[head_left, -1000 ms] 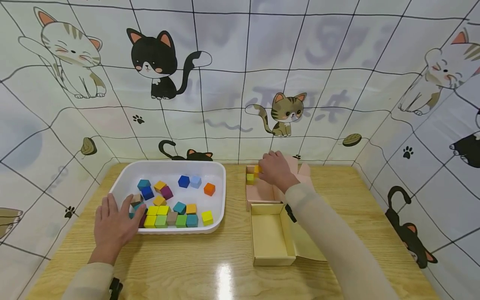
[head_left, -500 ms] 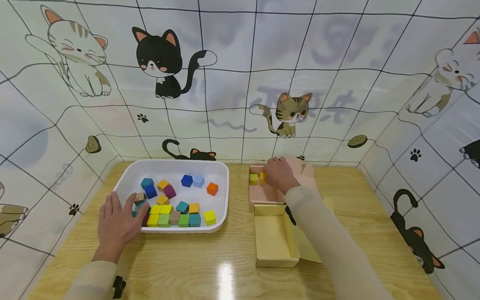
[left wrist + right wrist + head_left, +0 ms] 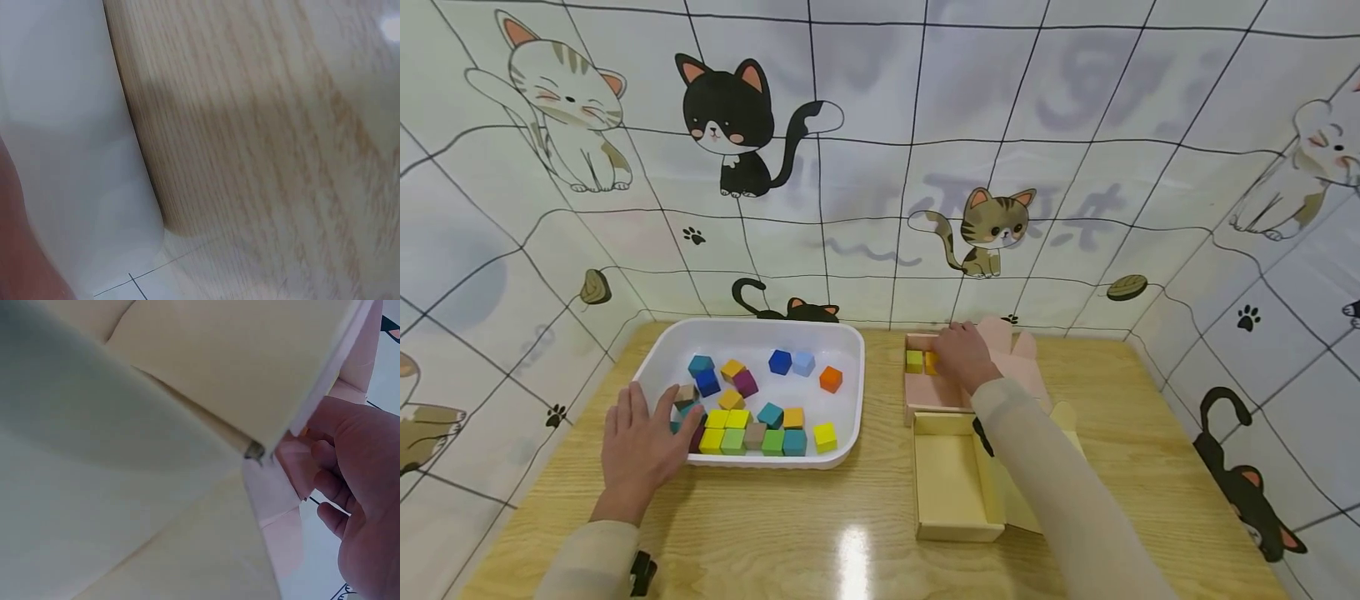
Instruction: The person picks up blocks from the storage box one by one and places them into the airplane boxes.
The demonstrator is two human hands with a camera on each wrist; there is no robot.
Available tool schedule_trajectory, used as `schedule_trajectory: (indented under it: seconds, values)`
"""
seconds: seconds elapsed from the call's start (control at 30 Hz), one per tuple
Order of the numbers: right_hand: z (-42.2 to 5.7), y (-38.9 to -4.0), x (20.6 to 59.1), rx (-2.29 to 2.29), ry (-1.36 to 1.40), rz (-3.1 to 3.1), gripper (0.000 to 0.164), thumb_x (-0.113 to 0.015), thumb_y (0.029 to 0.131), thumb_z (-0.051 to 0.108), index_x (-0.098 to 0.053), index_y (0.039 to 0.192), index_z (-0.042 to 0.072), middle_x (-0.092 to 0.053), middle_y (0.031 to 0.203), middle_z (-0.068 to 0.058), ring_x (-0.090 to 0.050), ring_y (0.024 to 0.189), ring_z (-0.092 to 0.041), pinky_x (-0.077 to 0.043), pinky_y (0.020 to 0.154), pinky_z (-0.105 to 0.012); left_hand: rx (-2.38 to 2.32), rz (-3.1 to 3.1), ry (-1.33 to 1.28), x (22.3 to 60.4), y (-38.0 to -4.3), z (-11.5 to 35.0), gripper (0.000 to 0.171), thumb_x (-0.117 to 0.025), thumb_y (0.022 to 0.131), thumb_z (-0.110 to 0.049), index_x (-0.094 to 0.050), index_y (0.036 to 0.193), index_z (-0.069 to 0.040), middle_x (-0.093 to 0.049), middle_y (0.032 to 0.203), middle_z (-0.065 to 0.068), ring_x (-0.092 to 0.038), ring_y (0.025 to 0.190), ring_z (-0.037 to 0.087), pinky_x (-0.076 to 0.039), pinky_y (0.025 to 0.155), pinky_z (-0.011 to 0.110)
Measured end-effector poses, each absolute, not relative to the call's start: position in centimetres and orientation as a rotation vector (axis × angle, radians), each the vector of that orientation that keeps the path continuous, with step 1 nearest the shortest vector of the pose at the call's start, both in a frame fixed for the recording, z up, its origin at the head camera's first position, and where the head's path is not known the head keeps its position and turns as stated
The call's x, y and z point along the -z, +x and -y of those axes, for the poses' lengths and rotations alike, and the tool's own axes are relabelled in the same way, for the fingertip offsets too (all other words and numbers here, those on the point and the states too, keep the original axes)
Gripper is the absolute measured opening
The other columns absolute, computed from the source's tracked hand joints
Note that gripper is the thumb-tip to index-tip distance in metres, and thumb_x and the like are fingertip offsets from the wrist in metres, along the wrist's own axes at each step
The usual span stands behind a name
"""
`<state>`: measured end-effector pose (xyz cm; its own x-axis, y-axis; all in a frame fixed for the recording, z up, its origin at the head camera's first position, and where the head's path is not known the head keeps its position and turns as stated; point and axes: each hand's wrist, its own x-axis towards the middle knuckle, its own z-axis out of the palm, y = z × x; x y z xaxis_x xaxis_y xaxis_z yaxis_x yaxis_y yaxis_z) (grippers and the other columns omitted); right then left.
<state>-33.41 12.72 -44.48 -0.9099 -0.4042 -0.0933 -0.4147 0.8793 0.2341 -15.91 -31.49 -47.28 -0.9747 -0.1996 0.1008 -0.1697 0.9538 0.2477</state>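
My right hand (image 3: 964, 357) reaches into the open pink cardboard box (image 3: 934, 392) at the back. Its fingers pinch an orange-yellow cube (image 3: 930, 363), mostly covered by the hand. Beside that cube, in the box's back left corner, sits a yellow-green cube (image 3: 913, 361). The right wrist view shows the curled fingers (image 3: 334, 487) at the box, with a sliver of orange near the tips. My left hand (image 3: 643, 442) rests with spread fingers over the front left rim of a white plastic tray (image 3: 854, 400). Several coloured cubes (image 3: 732, 429) lie in the tray.
In front of the pink box stands an open pale yellow cardboard box (image 3: 950, 475), its lid folded out under my right forearm. The wooden table (image 3: 775, 525) runs back to a wall covering (image 3: 865, 167) printed with cats.
The orange-yellow cube has moved down to a spot beside the yellow-green one, with my right hand on it. My left hand stays on the tray; the head view has shifted slightly.
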Motion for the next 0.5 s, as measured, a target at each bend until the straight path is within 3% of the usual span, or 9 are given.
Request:
schedule_trajectory:
  seconds: [0.27,0.5]
  values:
    - [-12.82,-33.68,44.87,-0.394,-0.671,-3.020,0.017,-0.063,0.093,0.025,-0.073,0.107,0.025,-0.068,0.099,-0.001,-0.054,0.095,-0.025,-0.041,0.091,-0.039,0.352,2.983,0.285,47.13,-16.01,31.42,0.076,-0.025,0.098,-0.063,-0.036,0.146,-0.005,-0.005,0.154,0.041,-0.006,0.141,0.057,-0.007,0.116,0.069]
    - [-12.69,-33.85,44.91,-0.349,-0.683,-3.030,0.014,-0.064,0.093,0.028,-0.074,0.097,0.019,-0.072,0.103,-0.003,-0.057,0.098,-0.027,-0.041,0.092,-0.041,0.341,2.978,0.283,47.27,-16.03,31.48,0.076,-0.025,0.098,-0.063,-0.036,0.146,-0.005,-0.006,0.154,0.041,-0.007,0.141,0.057,-0.007,0.116,0.068]
